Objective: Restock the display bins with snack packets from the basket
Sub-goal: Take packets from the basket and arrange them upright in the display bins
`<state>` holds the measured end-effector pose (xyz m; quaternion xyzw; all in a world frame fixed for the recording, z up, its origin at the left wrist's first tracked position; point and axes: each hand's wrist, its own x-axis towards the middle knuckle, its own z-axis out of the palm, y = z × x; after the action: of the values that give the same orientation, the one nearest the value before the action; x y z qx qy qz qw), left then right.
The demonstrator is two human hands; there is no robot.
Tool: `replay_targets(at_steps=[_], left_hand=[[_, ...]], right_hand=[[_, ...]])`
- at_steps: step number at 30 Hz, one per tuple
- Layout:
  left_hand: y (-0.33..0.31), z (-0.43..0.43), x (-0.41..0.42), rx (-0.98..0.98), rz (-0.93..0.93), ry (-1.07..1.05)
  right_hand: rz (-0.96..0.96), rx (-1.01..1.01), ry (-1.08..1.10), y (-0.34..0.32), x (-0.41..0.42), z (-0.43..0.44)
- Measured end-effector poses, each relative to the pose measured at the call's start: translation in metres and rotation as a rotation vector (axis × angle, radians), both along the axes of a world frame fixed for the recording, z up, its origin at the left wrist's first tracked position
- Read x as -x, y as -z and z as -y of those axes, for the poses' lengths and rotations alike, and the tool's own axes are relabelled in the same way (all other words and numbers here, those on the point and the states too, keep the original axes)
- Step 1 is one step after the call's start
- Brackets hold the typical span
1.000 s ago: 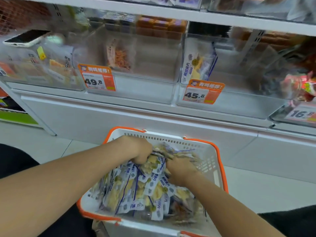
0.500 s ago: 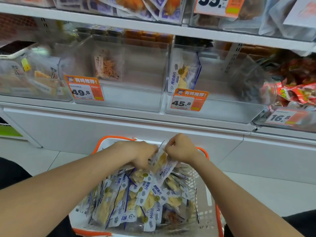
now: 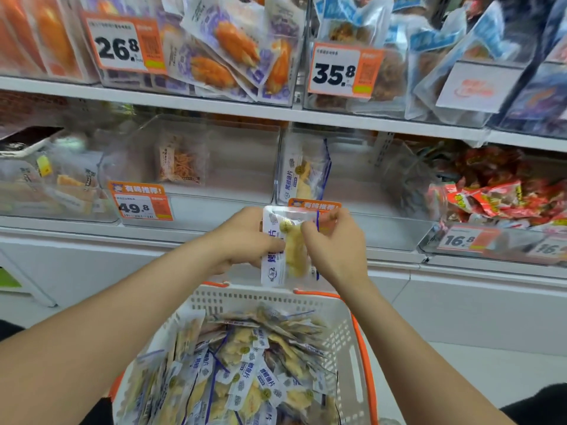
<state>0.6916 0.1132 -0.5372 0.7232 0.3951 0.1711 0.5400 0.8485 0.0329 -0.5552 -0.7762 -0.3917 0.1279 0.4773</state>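
white shop shelving fills the background, with rows of clear bins and orange price tags. on the lower shelf (image 3: 76, 231), about midway along its front edge, the display bin (image 3: 374, 210) you are feeding is nearly bare: one matching packet (image 3: 303, 171) leans upright against its left wall. you hold the snack packet (image 3: 290, 265) upright in front of that bin's price tag (image 3: 316, 205), just above the far rim of the basket (image 3: 245, 297). your left hand (image 3: 242, 240) grips the packet's left edge, thumb laid across the front; what lies behind it is hidden. your right hand (image 3: 334, 246) pinches the upper right part between thumb and fingers (image 3: 310, 229). the loose packets (image 3: 245, 378) lie heaped in the basket below.

by its look, this is a light, flat pouch of thin glossy film with a brittle-looking dried piece inside. it should flex and may slip, so hold it by the sealed edges, not over the contents, and squeeze lightly. to stand it in the bin, guide it over the low front wall bottom edge first and lean it against its neighbour, since a floppy pouch is likely to topple alone.
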Motion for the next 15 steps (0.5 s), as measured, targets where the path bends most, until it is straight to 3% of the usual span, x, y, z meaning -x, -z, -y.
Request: replay_targets(at_steps=[6,9,12,15], left_hand=[[-0.024,0.004,-0.012,-0.077,0.238,-0.240],[-0.021,0.007,-0.009,-0.135,0.252,-0.312],[-0.010,0.007,0.001,-0.217,0.162,-0.370],[-0.001,0.002,0.009,-0.589,-0.103,-0.279]], right_hand=[[-0.033,-0.244,-0.072,0.001,0.005,-0.002],[-0.266,-0.265,-0.142,0.000,0.003,-0.010],[-0.404,-0.294,-0.031,0.000,-0.001,-0.020],[-0.357,-0.346,0.071,-0.016,-0.006,-0.028]])
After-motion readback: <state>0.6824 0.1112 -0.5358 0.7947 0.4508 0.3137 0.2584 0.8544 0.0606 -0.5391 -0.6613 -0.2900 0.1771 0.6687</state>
